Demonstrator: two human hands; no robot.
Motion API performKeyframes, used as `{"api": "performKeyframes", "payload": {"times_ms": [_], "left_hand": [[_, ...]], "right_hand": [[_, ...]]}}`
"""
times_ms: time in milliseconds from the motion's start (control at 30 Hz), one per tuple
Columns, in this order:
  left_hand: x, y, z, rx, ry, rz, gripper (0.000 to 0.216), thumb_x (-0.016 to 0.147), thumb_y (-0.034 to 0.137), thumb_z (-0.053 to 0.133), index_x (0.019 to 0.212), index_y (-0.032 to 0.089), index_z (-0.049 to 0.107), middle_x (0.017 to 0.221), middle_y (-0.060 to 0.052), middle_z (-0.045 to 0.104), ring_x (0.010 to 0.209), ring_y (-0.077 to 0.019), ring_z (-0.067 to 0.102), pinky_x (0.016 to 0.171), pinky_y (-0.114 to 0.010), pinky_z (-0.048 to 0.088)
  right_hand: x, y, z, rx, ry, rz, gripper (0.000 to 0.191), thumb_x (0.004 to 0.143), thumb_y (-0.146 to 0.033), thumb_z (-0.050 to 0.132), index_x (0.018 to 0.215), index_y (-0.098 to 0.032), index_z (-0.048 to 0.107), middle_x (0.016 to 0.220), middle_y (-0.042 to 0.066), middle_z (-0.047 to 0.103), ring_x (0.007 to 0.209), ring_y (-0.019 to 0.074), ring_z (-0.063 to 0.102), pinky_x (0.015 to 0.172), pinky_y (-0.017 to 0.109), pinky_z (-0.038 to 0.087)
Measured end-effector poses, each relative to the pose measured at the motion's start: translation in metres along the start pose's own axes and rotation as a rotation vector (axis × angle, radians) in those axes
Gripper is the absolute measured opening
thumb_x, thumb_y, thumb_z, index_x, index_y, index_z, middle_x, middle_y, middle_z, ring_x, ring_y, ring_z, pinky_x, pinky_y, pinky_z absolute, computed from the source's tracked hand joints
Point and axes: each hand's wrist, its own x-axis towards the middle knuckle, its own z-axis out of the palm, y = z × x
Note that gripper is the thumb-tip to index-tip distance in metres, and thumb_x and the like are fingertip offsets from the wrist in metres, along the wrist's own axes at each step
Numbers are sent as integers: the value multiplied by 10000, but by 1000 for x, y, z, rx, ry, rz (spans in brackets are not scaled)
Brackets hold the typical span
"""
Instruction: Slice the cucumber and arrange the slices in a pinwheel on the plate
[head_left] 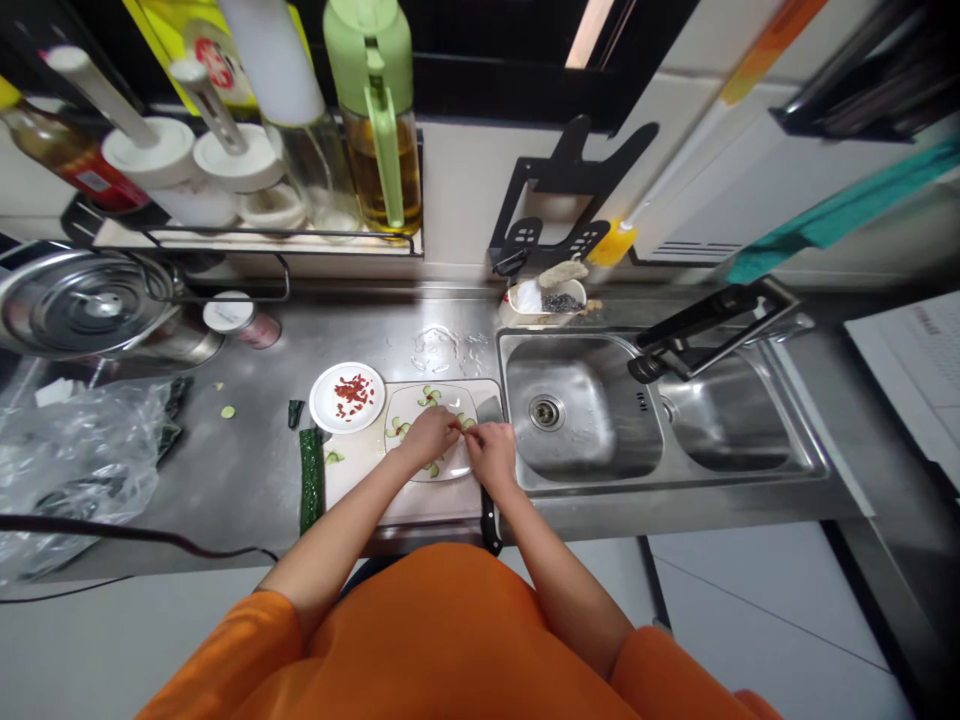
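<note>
Steel counter (251, 440), two hands (493, 458), one square plate (406, 407)

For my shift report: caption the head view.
Hands close together over a plate of green slices, near a dish of red pieces.

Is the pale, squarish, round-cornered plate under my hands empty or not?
Not empty: the pale, squarish plate holds clusters of green-edged slices near its edges. Your left hand and right hand hide part of it.
</note>
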Motion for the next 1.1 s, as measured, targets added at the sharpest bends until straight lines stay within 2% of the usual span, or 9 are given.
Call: {"api": "performKeyframes", "payload": {"times_ms": [133,333,600,867,1100], "left_hand": [[4,-1,0,-11,-10,-9,140,770,198,582,804,167,715,802,-66,668,822,-194,591,770,-292,439],[12,0,-1,6,-39,-22,150,768,200,576,804,163,718,817,-77,672,839,-206,597,773,-297,437],[15,1,-1,-69,-35,-74,132,766,211,591,790,176,716,827,-56,681,824,-184,599,768,-277,438],[19,-7,3,-124,-61,-68,141,764,217,587,774,169,719,795,-46,682,772,-169,595,720,-260,428],[27,-7,-1,-146,-128,-84,168,748,220,566,744,158,722,743,-32,686,715,-160,591,671,-254,415]], "right_hand": [[0,-2,-2,-28,-22,55,172,844,-245,551,900,-234,714,904,36,664,928,207,482,778,295,320],[0,-8,-5,-87,-81,137,183,862,-329,550,924,-264,709,944,38,653,1021,226,440,715,288,287],[3,-14,-1,-128,-95,210,185,867,-307,527,906,-255,700,946,44,644,1017,229,433,704,291,263],[1,-13,2,-134,-31,180,167,865,-295,534,850,-242,692,896,58,630,967,235,439,690,306,262],[-9,-8,4,-116,31,80,182,877,-278,513,933,-234,680,928,68,619,991,236,404,694,307,255]]}}
